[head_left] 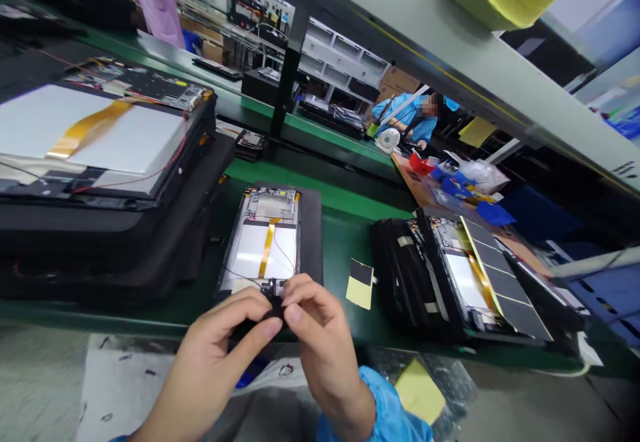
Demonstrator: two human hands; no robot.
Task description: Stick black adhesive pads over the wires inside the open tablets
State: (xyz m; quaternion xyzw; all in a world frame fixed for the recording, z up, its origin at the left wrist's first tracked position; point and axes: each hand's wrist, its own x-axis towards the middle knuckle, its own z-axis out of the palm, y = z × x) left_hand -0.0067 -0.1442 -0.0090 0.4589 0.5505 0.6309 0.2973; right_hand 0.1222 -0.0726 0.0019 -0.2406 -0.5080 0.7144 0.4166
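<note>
Both my hands meet at the near end of an open tablet (260, 245), which shows a white battery, an orange ribbon cable and a circuit board. My left hand (225, 342) pinches a small black part (277, 310) between thumb and forefinger. On its other side, the fingers of my right hand (320, 335) are closed on the same part. The fingers hide most of it, so its shape cannot be made out. Thin dark wires cross the battery. A dark foam sheet (313, 239) lies under the tablet's right side.
Stacked open tablets (100, 135) on black trays stand at the left. More tablets (465, 275) lean at the right. A yellow sheet with black stickers (359, 285) lies on the green bench (340, 235). A shelf beam (400, 35) crosses above; a person in blue (407, 119) sits beyond.
</note>
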